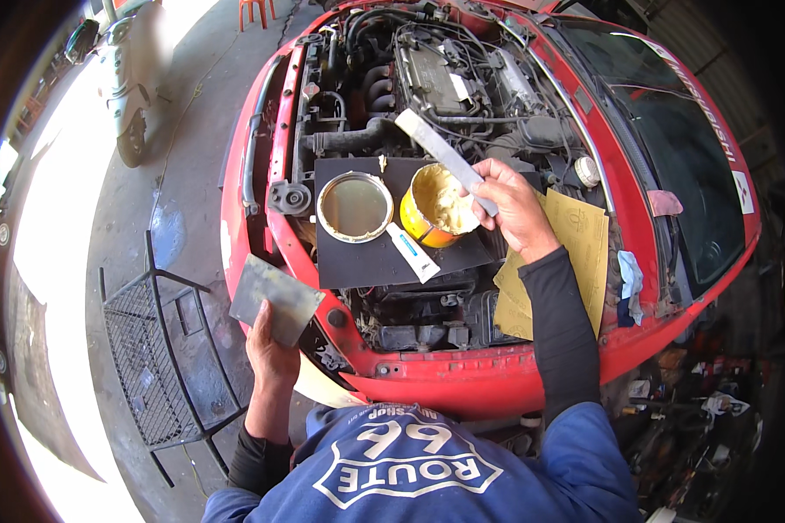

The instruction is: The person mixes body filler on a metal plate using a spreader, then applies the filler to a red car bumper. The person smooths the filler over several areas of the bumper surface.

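My left hand [273,356] grips a flat grey square plate [276,298] by its near edge, thumb on top; faint pale smears mark its face. In my right hand [513,205] is a putty knife [438,150], a flat greyish strip with a pale far end, raised over the yellow can [421,228]. Cream-coloured putty [445,206] fills part of this can and coats its rim. Beside the can lies a round metal lid [355,207] with cream residue around its edge. A white tube [412,254] rests in front of them on a black board [358,268].
The board sits over the engine bay [436,74] of a red car [445,383]. Yellow-brown paper sheets [576,261] lie to its right. Cloths [630,277] hang near the windscreen. A black metal rack [161,366] stands left; a scooter [131,87] is farther off.
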